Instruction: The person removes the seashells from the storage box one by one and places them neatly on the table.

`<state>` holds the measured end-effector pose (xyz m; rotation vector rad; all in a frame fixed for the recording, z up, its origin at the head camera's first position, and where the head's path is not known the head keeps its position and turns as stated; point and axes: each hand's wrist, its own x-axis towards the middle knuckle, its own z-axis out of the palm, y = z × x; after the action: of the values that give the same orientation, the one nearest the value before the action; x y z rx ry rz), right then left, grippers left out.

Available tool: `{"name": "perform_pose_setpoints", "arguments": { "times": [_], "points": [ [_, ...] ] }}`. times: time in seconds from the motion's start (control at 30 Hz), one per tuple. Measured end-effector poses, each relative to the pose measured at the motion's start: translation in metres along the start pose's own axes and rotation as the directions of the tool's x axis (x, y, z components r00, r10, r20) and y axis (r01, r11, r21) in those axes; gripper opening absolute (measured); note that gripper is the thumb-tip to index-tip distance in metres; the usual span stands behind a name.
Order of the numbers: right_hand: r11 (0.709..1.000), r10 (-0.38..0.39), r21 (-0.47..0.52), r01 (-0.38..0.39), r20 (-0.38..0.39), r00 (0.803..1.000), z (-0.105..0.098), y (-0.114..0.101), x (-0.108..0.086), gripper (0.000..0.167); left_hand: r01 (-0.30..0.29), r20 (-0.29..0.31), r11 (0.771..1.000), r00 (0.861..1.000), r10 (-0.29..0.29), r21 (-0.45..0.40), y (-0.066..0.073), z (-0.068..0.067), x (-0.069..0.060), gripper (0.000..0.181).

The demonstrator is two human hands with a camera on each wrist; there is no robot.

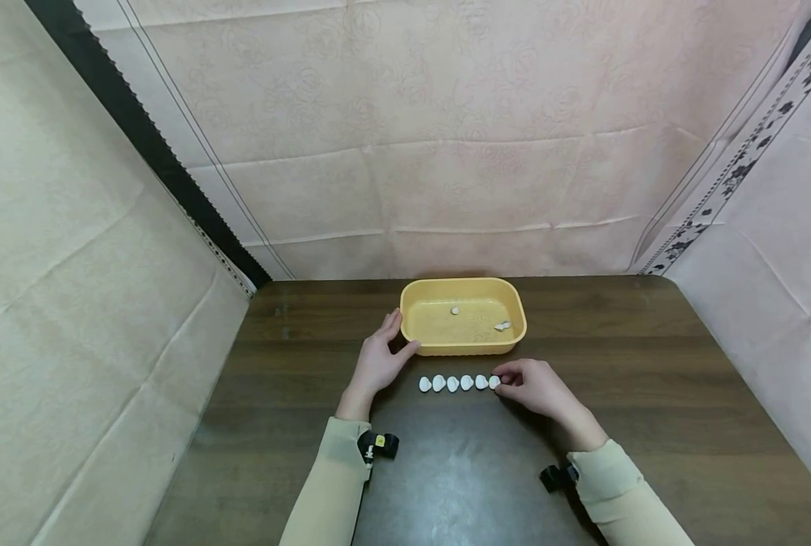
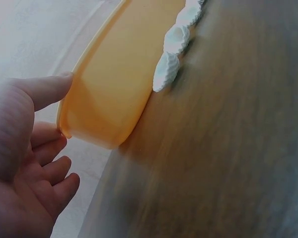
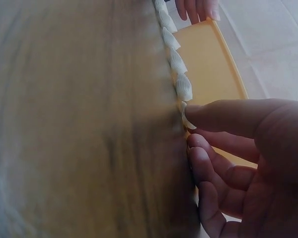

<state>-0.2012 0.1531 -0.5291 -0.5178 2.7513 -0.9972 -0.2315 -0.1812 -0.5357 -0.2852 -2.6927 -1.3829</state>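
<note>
Several white seashells [image 1: 452,384] form a row across the wooden table, just in front of a yellow plastic basin [image 1: 463,349]. My right hand [image 1: 533,385] is at the right end of the row. Its thumb and index finger pinch the last seashell [image 3: 187,116], which touches or nearly touches its neighbour. At the basin's left front corner is my left hand [image 1: 380,360], holding the rim between thumb and fingers. In the left wrist view the other fingers curl loosely below the basin's rim [image 2: 64,111]. A few small shells [image 1: 502,326] lie inside the basin.
The brown wooden table [image 1: 651,394] ends at a pale cloth backdrop [image 1: 446,182]. Cloth walls also stand on the left [image 1: 105,341] and right. A grey, shiny area [image 1: 453,470] covers the tabletop between my forearms.
</note>
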Motion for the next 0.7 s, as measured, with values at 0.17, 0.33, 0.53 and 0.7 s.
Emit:
{"name": "perform_pose_setpoints", "arguments": {
  "times": [0.17,0.33,0.53,0.7],
  "points": [
    [1.0,0.004,0.002,-0.004,-0.001,1.0,-0.0002,-0.0003,0.0001,0.019,-0.004,0.001,1.0,1.0,0.004,-0.004,-0.0008,0.0005,0.0006,0.077],
    [1.0,0.003,0.011,-0.003,-0.002,1.0,-0.0015,-0.0003,-0.0007,0.02,-0.012,0.0,1.0,1.0,0.012,-0.012,-0.0006,0.0006,0.0003,0.077],
    [0.999,0.021,0.026,-0.021,-0.008,1.0,-0.0015,-0.0007,-0.0011,0.024,0.0,0.001,1.0,1.0,0.0,-0.011,0.0003,0.0006,0.0,0.077],
    [0.998,0.054,0.027,-0.054,-0.019,0.998,0.0004,-0.0011,0.0003,0.023,0.011,0.001,1.0,1.0,-0.011,-0.009,0.0008,0.0006,-0.0003,0.077]
  ]
}}
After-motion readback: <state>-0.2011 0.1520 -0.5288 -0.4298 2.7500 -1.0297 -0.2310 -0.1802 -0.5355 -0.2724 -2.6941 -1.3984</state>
